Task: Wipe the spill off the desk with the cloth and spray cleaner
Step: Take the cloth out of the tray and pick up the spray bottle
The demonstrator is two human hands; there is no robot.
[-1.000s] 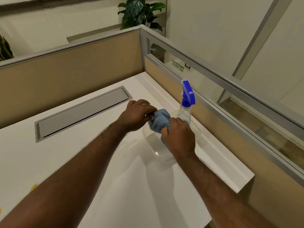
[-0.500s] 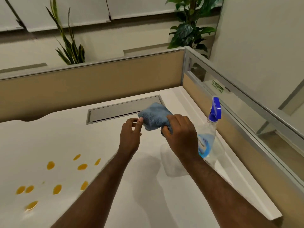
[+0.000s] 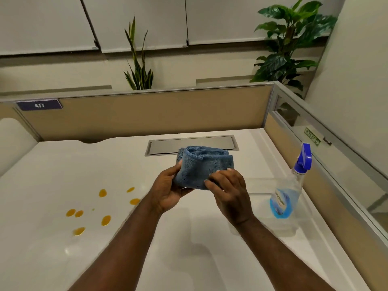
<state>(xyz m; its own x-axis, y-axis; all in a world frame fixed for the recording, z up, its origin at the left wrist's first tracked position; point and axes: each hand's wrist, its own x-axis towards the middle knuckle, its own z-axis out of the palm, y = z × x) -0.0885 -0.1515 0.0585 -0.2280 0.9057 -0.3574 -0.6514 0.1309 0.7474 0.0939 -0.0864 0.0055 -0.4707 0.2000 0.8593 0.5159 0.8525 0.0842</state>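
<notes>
A folded blue cloth is held up above the white desk, in the middle of the view. My left hand grips its lower left edge from below. My right hand pinches its lower right edge. Several orange drops of the spill lie on the desk to the left of my hands. The spray cleaner, a clear bottle with blue liquid and a blue trigger head, stands upright inside a clear container to the right of my right hand.
A grey cable hatch is set into the desk behind the cloth. Tan partition panels close the back and right sides, the right one topped with glass. Two potted plants stand behind the partition.
The view has swung left, bringing the spill into sight. The cloth has been lifted out of the container, and both hands now hold it higher and more opened out.
</notes>
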